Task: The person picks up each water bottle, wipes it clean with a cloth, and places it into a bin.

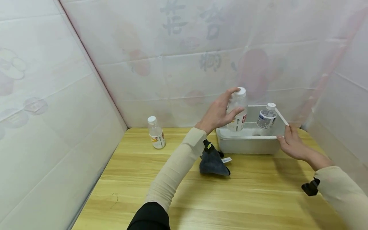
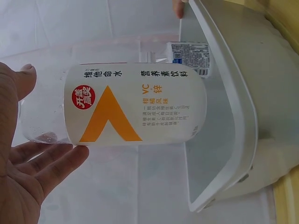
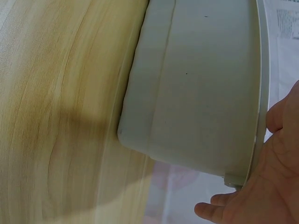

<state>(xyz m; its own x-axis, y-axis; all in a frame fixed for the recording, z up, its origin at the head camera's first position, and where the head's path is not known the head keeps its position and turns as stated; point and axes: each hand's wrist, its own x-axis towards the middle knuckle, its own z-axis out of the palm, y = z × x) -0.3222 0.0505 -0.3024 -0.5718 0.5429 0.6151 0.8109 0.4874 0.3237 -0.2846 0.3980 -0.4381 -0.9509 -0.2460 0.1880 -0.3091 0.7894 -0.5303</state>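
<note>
My left hand [image 1: 219,111] grips a clear plastic bottle [image 2: 131,105] with a white cap and a white label bearing an orange chevron. In the head view this bottle stands upright over the left part of a white bin [image 1: 247,145], its base at about rim height. My right hand [image 1: 294,143] holds the bin's right rim, thumb at the front corner; the right wrist view shows the palm against the rim [image 3: 264,88]. Inside the bin, towards the right, is another clear bottle [image 1: 266,118] with a white cap and a blue-and-white label.
A third bottle [image 1: 156,132], white-capped with an orange-marked label, stands at the table's back left. A dark grey plush item [image 1: 214,163] with a white tag lies in front of the bin, beneath my left forearm. Pale curtains [image 1: 172,64] rise behind the wooden table [image 1: 138,182].
</note>
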